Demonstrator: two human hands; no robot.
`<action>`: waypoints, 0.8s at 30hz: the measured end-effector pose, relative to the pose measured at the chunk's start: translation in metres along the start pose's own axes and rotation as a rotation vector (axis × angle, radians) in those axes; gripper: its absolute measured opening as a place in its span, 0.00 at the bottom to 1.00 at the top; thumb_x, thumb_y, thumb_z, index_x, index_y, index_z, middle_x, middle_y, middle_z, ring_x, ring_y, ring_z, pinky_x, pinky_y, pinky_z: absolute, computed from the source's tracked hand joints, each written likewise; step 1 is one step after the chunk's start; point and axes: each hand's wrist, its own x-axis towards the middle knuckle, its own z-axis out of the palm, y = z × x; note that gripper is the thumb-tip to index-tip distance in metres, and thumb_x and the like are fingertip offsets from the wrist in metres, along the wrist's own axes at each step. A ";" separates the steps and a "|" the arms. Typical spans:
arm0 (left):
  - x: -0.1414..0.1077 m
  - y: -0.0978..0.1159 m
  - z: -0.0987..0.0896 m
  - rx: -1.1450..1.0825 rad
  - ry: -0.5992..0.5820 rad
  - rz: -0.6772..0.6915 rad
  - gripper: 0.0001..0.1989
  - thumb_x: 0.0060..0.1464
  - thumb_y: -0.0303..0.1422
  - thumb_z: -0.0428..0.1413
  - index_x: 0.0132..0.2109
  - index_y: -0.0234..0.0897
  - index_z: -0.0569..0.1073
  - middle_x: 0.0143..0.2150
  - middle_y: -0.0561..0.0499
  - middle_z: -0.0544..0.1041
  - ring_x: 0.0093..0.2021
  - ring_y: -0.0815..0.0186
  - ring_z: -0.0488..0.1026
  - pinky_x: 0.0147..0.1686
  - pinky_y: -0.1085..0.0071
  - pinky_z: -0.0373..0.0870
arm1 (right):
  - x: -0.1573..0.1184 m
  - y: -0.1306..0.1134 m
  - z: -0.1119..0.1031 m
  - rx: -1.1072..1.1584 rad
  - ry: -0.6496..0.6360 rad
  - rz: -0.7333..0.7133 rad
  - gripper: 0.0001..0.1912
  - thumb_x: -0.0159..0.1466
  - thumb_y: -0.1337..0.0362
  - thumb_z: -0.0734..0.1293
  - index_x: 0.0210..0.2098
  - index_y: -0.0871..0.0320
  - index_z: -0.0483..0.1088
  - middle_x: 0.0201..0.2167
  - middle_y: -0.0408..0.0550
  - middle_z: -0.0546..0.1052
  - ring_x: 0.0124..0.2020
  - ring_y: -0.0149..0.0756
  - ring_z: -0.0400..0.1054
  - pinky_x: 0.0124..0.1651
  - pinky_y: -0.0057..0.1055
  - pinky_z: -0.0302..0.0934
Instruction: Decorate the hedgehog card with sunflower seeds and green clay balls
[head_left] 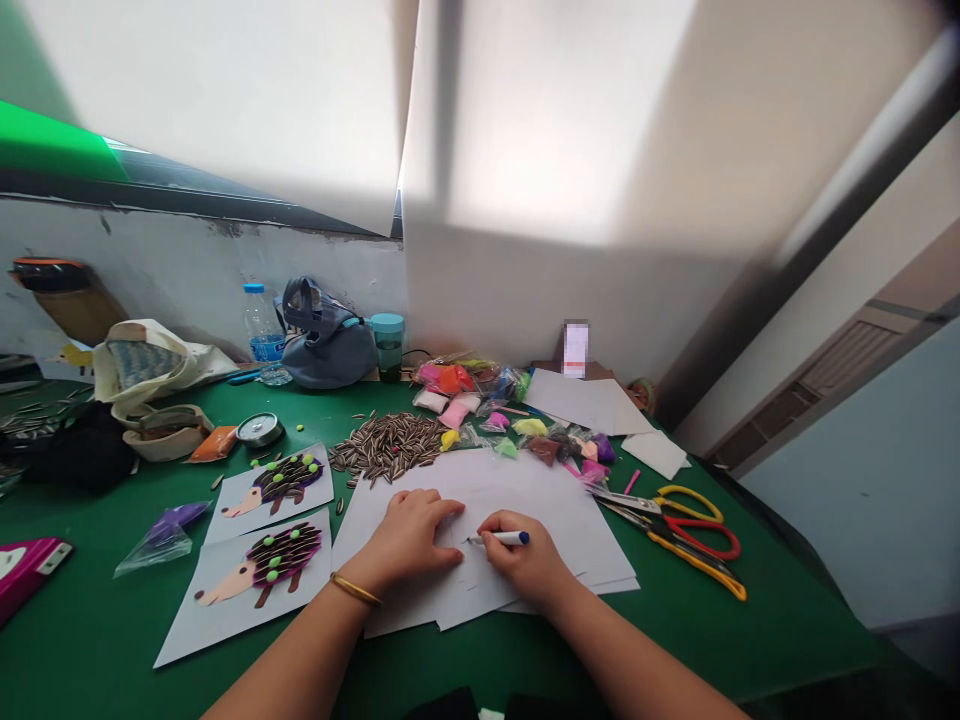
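Your right hand [525,562] is closed around a pen [504,538]. Your left hand [405,540] lies flat and open on a stack of paper [540,510], just beside the pen. If that hand lifts, the paper could slide and the pen could slip. A pile of seeds [386,447] sits just past your left hand, so a bump could spill them. Scissors [694,530] lie off to the right of your right hand. You can't tell if the pen tip touches the paper.
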 end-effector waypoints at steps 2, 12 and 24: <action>0.000 0.000 0.000 -0.001 0.004 0.004 0.27 0.45 0.42 0.62 0.55 0.49 0.72 0.47 0.48 0.75 0.51 0.54 0.69 0.53 0.59 0.58 | 0.000 0.000 -0.001 0.000 0.011 0.000 0.09 0.60 0.64 0.63 0.31 0.55 0.76 0.29 0.43 0.79 0.32 0.35 0.70 0.35 0.28 0.60; 0.001 -0.002 0.002 0.000 0.012 0.011 0.27 0.44 0.43 0.62 0.55 0.50 0.72 0.45 0.49 0.75 0.50 0.54 0.70 0.52 0.59 0.58 | 0.003 0.003 0.000 0.000 0.057 -0.020 0.09 0.61 0.64 0.63 0.32 0.56 0.75 0.30 0.44 0.79 0.33 0.35 0.71 0.36 0.28 0.61; 0.000 0.000 0.000 0.014 -0.009 0.000 0.28 0.45 0.44 0.62 0.55 0.50 0.72 0.47 0.49 0.75 0.51 0.53 0.70 0.53 0.59 0.58 | 0.004 0.003 -0.002 -0.003 0.087 -0.030 0.09 0.63 0.62 0.62 0.35 0.55 0.74 0.32 0.45 0.79 0.35 0.37 0.71 0.39 0.30 0.62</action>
